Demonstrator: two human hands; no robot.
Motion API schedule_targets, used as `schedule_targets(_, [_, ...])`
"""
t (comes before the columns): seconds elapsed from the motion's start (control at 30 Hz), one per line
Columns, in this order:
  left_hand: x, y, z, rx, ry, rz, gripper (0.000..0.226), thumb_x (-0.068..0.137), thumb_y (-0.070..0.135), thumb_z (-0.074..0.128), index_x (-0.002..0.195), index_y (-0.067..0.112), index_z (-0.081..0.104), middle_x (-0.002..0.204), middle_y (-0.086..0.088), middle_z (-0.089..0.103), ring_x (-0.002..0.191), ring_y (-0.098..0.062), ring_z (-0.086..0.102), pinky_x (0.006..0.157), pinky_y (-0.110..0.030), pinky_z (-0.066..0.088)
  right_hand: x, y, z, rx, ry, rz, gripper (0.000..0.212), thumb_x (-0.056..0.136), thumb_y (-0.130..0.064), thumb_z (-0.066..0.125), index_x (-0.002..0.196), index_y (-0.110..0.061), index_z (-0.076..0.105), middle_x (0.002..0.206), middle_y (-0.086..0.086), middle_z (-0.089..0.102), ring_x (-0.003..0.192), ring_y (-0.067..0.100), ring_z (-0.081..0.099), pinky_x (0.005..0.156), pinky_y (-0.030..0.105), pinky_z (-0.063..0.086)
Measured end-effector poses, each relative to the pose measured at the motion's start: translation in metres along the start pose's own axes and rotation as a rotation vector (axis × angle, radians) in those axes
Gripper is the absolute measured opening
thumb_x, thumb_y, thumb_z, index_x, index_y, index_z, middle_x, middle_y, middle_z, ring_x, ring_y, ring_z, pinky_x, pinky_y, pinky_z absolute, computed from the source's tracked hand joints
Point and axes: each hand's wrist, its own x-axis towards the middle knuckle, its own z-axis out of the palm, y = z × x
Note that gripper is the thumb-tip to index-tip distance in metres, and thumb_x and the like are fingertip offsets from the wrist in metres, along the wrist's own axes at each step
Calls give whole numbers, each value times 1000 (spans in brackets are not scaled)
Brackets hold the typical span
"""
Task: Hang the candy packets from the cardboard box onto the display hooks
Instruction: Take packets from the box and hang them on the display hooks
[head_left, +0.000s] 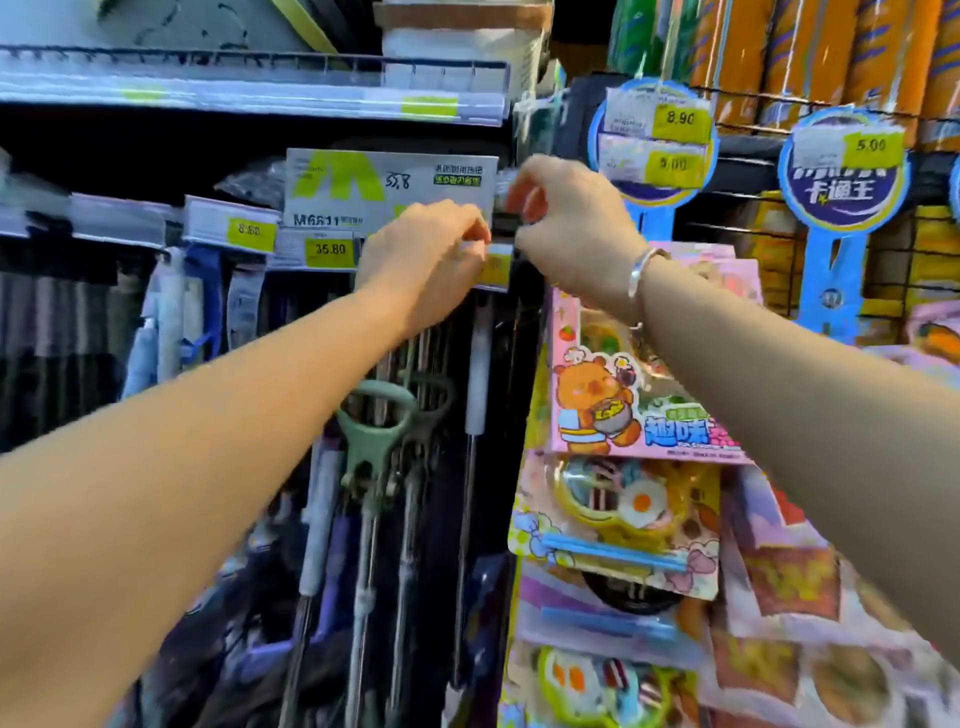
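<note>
Pink candy packets hang in a column at the right. The top packet shows a cartoon bear, and another packet with egg-shaped sweets hangs below it. Both of my hands are raised to a display hook just left of that column. My left hand pinches the small yellow price tag holder at the hook's front. My right hand, with a silver bracelet on its wrist, has its fingers curled round the hook's dark front end. No packet is in either hand, and the cardboard box is out of view.
Left of the hook hang long-handled tools and dark goods under price strips. A white and green sign sits behind my left hand. Blue round signs and a wire rack with orange packs fill the upper right.
</note>
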Motion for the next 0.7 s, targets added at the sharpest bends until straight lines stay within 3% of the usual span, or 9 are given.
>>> schedule_targets(0.17, [-76, -79, -7, -21, -126, -156, 20, 88, 21, 49, 104, 21, 61, 107, -5, 65, 103, -27, 58, 84, -38, 46, -49, -65, 81, 201, -171, 19, 28, 75, -2, 46, 98, -10, 60, 96, 11, 64, 96, 31, 57, 80, 35, 46])
schedule_targets(0.27, [-140, -127, -11, -75, -221, -363, 20, 90, 22, 48, 105, 27, 60, 96, 9, 62, 95, -21, 59, 84, -36, 49, -100, -89, 143, 276, -417, 123, 28, 79, 3, 43, 99, -12, 55, 88, 7, 55, 90, 31, 56, 80, 40, 49])
schedule_targets(0.37, [-220, -172, -10, -65, -345, -510, 20, 91, 23, 48, 106, 30, 59, 95, 10, 62, 94, -23, 62, 83, -35, 50, -161, -109, 209, 305, -665, 219, 21, 85, 0, 41, 91, -19, 46, 89, 10, 57, 83, 33, 57, 70, 38, 46])
schedule_targets(0.43, [-284, -200, -5, 39, -526, -560, 24, 93, 24, 45, 111, 31, 58, 106, 4, 66, 99, -28, 61, 82, -36, 48, -208, -129, 257, 298, -841, 267, 17, 85, -1, 41, 90, -16, 48, 95, 17, 61, 87, 36, 59, 69, 37, 45])
schedule_targets(0.53, [-383, -220, 2, 192, -889, -477, 31, 96, 22, 39, 122, 32, 54, 122, -2, 63, 109, -28, 58, 79, -33, 44, -283, -150, 315, 272, -1047, 370, 24, 79, -2, 43, 93, -18, 55, 106, 17, 64, 97, 35, 59, 85, 38, 49])
schedule_targets(0.7, [-533, -245, 4, 217, -1247, -480, 31, 97, 17, 39, 122, 24, 54, 118, -7, 63, 104, -30, 58, 76, -36, 46, -406, -188, 373, 207, -1350, 481, 22, 86, -9, 44, 103, -14, 57, 109, 14, 61, 99, 34, 59, 83, 33, 46])
